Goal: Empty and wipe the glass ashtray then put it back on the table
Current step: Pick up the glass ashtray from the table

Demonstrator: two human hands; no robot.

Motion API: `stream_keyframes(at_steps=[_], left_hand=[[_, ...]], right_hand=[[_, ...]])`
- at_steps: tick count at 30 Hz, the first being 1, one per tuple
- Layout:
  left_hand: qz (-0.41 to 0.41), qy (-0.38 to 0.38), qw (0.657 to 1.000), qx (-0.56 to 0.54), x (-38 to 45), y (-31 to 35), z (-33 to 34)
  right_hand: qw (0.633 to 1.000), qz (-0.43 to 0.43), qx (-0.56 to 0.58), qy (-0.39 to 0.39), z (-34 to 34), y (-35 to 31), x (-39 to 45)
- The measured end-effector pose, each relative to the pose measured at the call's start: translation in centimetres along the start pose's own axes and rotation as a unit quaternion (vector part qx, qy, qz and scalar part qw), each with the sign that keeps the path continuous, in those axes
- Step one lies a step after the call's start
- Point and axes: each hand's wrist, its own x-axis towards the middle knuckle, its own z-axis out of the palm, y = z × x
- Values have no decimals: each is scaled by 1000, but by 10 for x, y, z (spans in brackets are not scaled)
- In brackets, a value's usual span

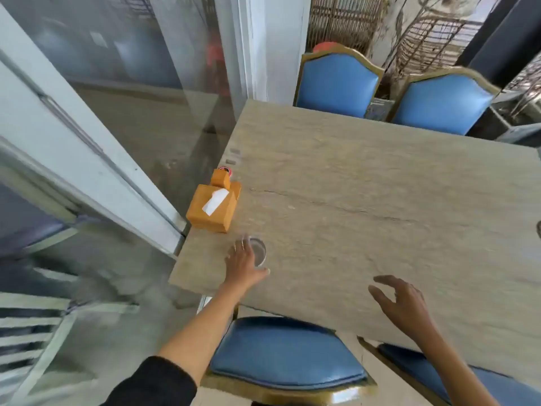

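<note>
Glass ashtray being reached at the near-left table corner

The glass ashtray (259,253) is located on the table (380,200), just in front of the orange tissue box (212,210), presumably kept at hand for wiping. The left hand (244,263) is extended over it, fingers spread around its rim; whether it is actually gripped cannot be told through the blur. The right hand (402,300) is held open and empty above the table edge, fingers loosely curled
</note>
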Motion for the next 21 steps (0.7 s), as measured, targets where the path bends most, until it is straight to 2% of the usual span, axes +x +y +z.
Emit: stream_keyframes(at_steps=[5,9,16,21], left_hand=[[-15,17,1000,5,27,-10,14],[4,48,999,13,37,-13,21],[10,44,999,3,45,-21,17],[54,47,996,-43,22,-5,6]], right_hand=[[999,49,17,-16,6,0,2],[997,73,36,-16,11,-2,1],[994,96,49,-13,18,-4,-8],[991,106,77,-1,19,-2,-24]])
